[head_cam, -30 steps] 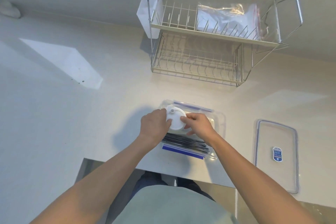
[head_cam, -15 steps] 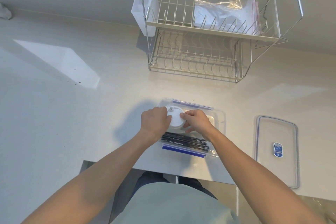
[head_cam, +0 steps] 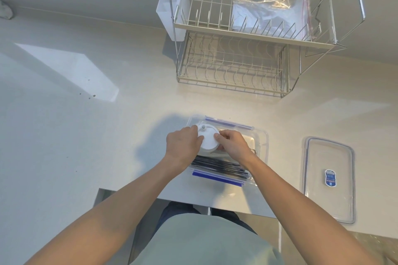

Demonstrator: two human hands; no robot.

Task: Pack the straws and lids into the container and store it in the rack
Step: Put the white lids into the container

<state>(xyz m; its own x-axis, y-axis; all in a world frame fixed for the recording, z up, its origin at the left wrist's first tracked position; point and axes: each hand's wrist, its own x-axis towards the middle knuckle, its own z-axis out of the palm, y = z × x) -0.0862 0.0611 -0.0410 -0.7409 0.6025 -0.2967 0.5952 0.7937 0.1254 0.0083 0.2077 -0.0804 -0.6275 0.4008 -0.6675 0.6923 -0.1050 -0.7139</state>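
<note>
Counter [head_cam: 86,135] edge near container [head_cam: 263,142].

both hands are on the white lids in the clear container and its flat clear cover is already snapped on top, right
Not quite. Both the left hand and right hand do hold the white round lids in the clear plastic container, but the head view shows its flat clear cover lying on the counter beside it.

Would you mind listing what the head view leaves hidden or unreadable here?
- How many white lids: both hands cover the stack's sides.
- Left hand fingertips: curled under.
- Container lid sticker text: too small.
- Bag contents in the rack: glare.
</note>
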